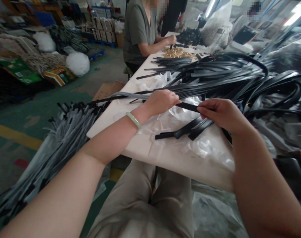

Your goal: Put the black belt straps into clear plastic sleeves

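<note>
A black strap [189, 106] is stretched between my two hands above the white table. My left hand [162, 100], with a pale bangle [133, 120] on its wrist, is closed on the strap's left part. Gripping it farther right, between thumb and fingers, is my right hand [216, 111]. A grey strip [130, 95] trails left from beneath my left hand toward the table's edge. Below the hands, several black strap ends [183, 130] lie on crumpled clear plastic [202, 147]. Behind them spreads a large heap of long black straps [215, 74].
The white table [143, 148] ends just before my knees. A bundle of grey and black strips [63, 142] hangs at its left. Across the table, a person [140, 36] sits working beside a pile of gold-coloured metal pieces [178, 53]. White sacks [77, 64] stand on the floor.
</note>
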Motion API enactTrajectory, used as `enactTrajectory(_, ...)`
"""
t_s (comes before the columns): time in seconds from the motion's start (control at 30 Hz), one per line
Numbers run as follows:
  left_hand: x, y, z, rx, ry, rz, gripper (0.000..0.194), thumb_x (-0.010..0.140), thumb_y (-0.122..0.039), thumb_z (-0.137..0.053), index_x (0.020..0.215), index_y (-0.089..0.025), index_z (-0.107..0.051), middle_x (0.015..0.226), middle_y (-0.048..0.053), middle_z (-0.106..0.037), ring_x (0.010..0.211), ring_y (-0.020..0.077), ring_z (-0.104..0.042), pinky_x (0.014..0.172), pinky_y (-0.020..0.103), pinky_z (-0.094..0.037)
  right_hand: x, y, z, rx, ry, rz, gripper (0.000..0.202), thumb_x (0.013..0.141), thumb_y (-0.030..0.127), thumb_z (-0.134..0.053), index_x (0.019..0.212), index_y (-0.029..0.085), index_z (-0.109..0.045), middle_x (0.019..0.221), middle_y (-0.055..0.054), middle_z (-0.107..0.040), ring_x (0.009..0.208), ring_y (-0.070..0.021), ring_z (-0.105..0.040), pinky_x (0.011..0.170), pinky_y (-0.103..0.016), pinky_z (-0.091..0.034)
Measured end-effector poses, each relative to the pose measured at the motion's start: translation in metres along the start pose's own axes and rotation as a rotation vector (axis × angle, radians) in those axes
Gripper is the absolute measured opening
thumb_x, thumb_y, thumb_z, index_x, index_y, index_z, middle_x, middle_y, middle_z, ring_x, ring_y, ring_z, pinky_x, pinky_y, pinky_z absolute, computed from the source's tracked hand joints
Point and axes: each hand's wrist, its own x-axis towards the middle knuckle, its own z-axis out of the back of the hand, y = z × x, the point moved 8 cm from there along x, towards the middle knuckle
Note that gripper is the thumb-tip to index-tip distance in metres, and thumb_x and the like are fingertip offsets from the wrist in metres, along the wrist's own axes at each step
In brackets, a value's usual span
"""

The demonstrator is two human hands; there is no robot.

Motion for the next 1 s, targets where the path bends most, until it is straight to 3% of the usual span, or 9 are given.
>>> enactTrajectory(0.13, -0.001, -0.003, -0.003, -0.099, 0.019, -0.032, 0.037, 0.098, -0.040, -0.036, 0.091, -0.015, -0.062, 0.093, 0.005, -0.069, 0.090, 0.0194, -0.063, 0.070, 0.029, -0.038, 0.000, 0.007, -0.001, 0.033, -0.052, 0.038, 0.025, 0.076, 0.042, -0.069, 0.076, 0.017, -0.068, 0.057, 0.000, -0.057, 0.049, -0.0099, -0.047, 0.047, -0.024, -0.033)
enactTrajectory(0.27, -0.003, -0.002, -0.004, -0.101, 0.041, 0.006, 0.051, 0.087, -0.061, -0.043, 0.101, -0.014, -0.059, 0.092, 0.008, -0.069, 0.084, 0.0230, -0.066, 0.061, 0.028, -0.037, -0.004, 0.007, 0.010, 0.057, -0.124, 0.004, 0.018, 0.076, 0.032, -0.071, 0.079, 0.015, -0.068, 0.057, 0.000, -0.056, 0.049, -0.0088, -0.046, 0.047, -0.024, -0.032)
enactTrajectory(0.37, -0.005, 0.000, -0.004, -0.055, 0.046, 0.046, 0.053, 0.084, -0.062, -0.049, 0.105, -0.013, -0.056, 0.087, 0.009, -0.070, 0.077, 0.0238, -0.067, 0.056, 0.027, -0.034, -0.007, 0.004, 0.015, 0.095, -0.154, -0.010, 0.021, 0.074, 0.031, -0.073, 0.082, 0.013, -0.068, 0.058, -0.001, -0.057, 0.050, -0.0093, -0.047, 0.048, -0.024, -0.033)
enactTrajectory(0.53, -0.005, -0.002, -0.002, -0.051, 0.033, 0.042, 0.048, 0.085, -0.059, -0.050, 0.103, -0.014, -0.056, 0.083, 0.009, -0.071, 0.073, 0.0226, -0.067, 0.056, 0.027, -0.035, -0.005, 0.011, -0.004, 0.037, -0.059, 0.019, 0.028, 0.079, 0.040, -0.067, 0.085, 0.013, -0.068, 0.056, -0.001, -0.057, 0.048, -0.0094, -0.046, 0.046, -0.024, -0.032)
enactTrajectory(0.73, -0.003, -0.016, 0.000, -0.005, 0.024, 0.005, 0.048, 0.086, -0.058, -0.049, 0.104, -0.013, -0.055, 0.077, 0.009, -0.071, 0.071, 0.0262, -0.068, 0.051, 0.027, -0.035, -0.003, 0.028, -0.029, 0.055, -0.089, 0.024, 0.030, 0.080, 0.046, -0.063, 0.077, 0.016, -0.065, 0.052, 0.001, -0.054, 0.046, -0.0102, -0.045, 0.044, -0.023, -0.031)
enactTrajectory(0.87, -0.003, -0.034, -0.002, 0.012, 0.054, -0.055, 0.046, 0.090, -0.053, -0.047, 0.105, -0.010, -0.054, 0.077, 0.010, -0.070, 0.069, 0.0269, -0.069, 0.048, 0.029, -0.037, 0.000, 0.032, -0.053, 0.130, 0.016, 0.057, 0.032, 0.084, 0.046, -0.057, 0.073, 0.017, -0.061, 0.061, -0.001, -0.060, 0.052, -0.0121, -0.050, 0.049, -0.023, -0.037)
enactTrajectory(1.0, -0.004, -0.035, 0.002, 0.022, 0.083, -0.051, 0.050, 0.086, -0.055, -0.053, 0.107, -0.011, -0.052, 0.075, 0.009, -0.070, 0.069, 0.0270, -0.069, 0.046, 0.028, -0.039, -0.002, 0.015, -0.052, 0.113, 0.196, 0.001, 0.035, 0.086, 0.051, -0.054, 0.076, 0.017, -0.061, 0.062, -0.001, -0.059, 0.051, -0.0115, -0.048, 0.046, -0.022, -0.035)
